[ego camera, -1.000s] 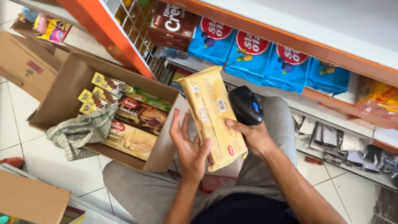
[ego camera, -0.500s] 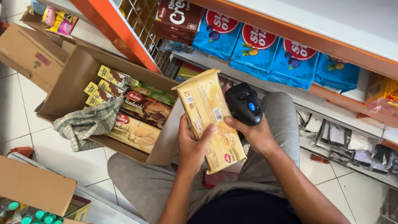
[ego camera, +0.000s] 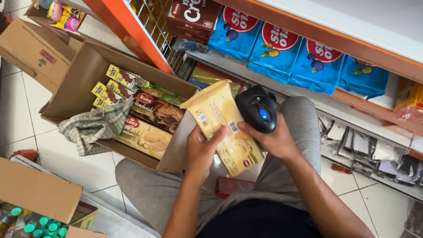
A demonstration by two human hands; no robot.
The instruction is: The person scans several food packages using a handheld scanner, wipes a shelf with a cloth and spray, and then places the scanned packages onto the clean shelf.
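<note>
Left hand (ego camera: 200, 152) clamps the light, crinkly yellow biscuit pack (ego camera: 223, 128) mid-length, likely fragile inside; right hand (ego camera: 273, 141) wraps the black barcode scanner (ego camera: 257, 109).

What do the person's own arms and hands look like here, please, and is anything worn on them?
Both forearms are bare from the elbow down: no sleeves, gloves or watch show. The left hand and the right hand are bare too, with no rings that I can make out. Above the elbows the arms leave the picture.

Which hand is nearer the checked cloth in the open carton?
Left. The left hand grips the yellow biscuit pack on the side facing the checked cloth; the right hand, holding the black scanner, is beyond the pack.
</note>
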